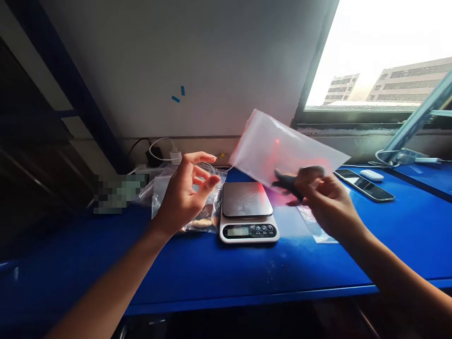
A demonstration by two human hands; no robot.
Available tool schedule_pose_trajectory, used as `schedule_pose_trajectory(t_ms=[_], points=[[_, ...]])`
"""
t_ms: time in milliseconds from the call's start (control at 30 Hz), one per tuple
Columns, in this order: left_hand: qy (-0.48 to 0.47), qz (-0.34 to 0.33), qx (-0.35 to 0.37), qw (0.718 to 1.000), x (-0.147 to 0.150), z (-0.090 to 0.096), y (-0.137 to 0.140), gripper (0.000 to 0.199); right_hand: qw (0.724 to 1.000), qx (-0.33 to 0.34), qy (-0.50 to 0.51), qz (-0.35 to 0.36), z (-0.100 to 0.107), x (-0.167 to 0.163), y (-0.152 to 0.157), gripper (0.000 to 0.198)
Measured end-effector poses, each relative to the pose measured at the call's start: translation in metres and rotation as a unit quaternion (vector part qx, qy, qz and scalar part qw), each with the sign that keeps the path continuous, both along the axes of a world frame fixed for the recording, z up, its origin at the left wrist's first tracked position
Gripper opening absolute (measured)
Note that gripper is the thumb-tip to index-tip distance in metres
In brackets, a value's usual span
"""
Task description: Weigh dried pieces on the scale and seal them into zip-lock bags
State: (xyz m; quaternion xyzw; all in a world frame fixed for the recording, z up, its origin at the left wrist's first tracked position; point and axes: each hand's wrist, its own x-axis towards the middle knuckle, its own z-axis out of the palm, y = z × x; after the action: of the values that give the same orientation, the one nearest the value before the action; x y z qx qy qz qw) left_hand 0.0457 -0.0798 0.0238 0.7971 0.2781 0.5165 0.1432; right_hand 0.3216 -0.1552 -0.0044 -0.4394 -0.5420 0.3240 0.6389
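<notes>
My left hand (190, 190) is raised just left of a small kitchen scale (247, 202), its fingers curled but apart from the thumb, with nothing between them. My right hand (321, 193) is closed on a frosted plastic bag (282, 148), tilted in the air above and right of the scale. Its fingertips look dark, and whether they wear something black I cannot tell. A red glow and a small red dot show through the bag. The scale has a bare steel plate and a lit display with blurred digits. Behind my left hand lies a clear bag (205, 221) with brown pieces.
A phone (365, 186) and a white earbud case (372, 175) lie at the right of the blue table (212, 273). Another clear bag (323, 230) lies under my right hand. A charger with a white cable (174, 154) is near the wall, beside further plastic bags.
</notes>
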Motion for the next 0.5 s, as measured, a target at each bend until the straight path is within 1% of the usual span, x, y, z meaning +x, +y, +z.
schedule_pose_trajectory(t_ms=[33, 67, 100, 133, 167, 200, 233, 300, 367, 433, 467, 500], points=[[0.025, 0.017, 0.0, 1.0, 0.0, 0.0, -0.001, 0.039, 0.996, 0.036, -0.046, -0.072, -0.001, 0.019, 0.0, 0.023], [0.051, 0.031, 0.001, 0.998, 0.001, 0.0, -0.002, 0.04, 0.982, 0.064, -0.102, -0.146, -0.003, 0.039, -0.001, 0.021], [0.075, 0.039, 0.005, 0.996, 0.002, 0.0, -0.003, 0.039, 0.957, 0.084, -0.165, -0.225, -0.006, 0.06, -0.003, 0.019], [0.096, 0.043, 0.012, 0.994, 0.004, -0.002, -0.003, 0.038, 0.931, 0.094, -0.208, -0.284, -0.008, 0.081, -0.004, 0.019], [0.112, 0.041, 0.022, 0.993, 0.006, -0.003, -0.003, 0.036, 0.904, 0.096, -0.253, -0.331, -0.01, 0.099, -0.006, 0.02], [0.123, 0.034, 0.036, 0.991, 0.008, -0.006, -0.002, 0.035, 0.869, 0.089, -0.312, -0.374, -0.011, 0.114, -0.008, 0.021], [0.133, 0.023, 0.048, 0.99, 0.01, -0.009, -0.002, 0.034, 0.838, 0.082, -0.368, -0.395, -0.011, 0.125, -0.008, 0.024], [0.151, -0.001, 0.055, 0.987, 0.013, -0.014, 0.001, 0.034, 0.788, 0.064, -0.475, -0.387, -0.007, 0.136, -0.007, 0.029], [0.169, -0.016, 0.045, 0.984, 0.015, -0.019, 0.003, 0.033, 0.743, 0.038, -0.566, -0.354, 0.002, 0.134, 0.0, 0.028], [0.186, -0.021, 0.034, 0.982, 0.015, -0.022, 0.004, 0.033, 0.697, -0.002, -0.632, -0.339, 0.013, 0.126, 0.014, 0.026], [0.196, -0.022, 0.032, 0.98, 0.014, -0.022, 0.005, 0.033, 0.68, -0.022, -0.651, -0.337, 0.018, 0.122, 0.022, 0.026], [0.203, -0.022, 0.033, 0.978, 0.013, -0.022, 0.005, 0.033, 0.672, -0.036, -0.66, -0.333, 0.024, 0.118, 0.032, 0.027]])
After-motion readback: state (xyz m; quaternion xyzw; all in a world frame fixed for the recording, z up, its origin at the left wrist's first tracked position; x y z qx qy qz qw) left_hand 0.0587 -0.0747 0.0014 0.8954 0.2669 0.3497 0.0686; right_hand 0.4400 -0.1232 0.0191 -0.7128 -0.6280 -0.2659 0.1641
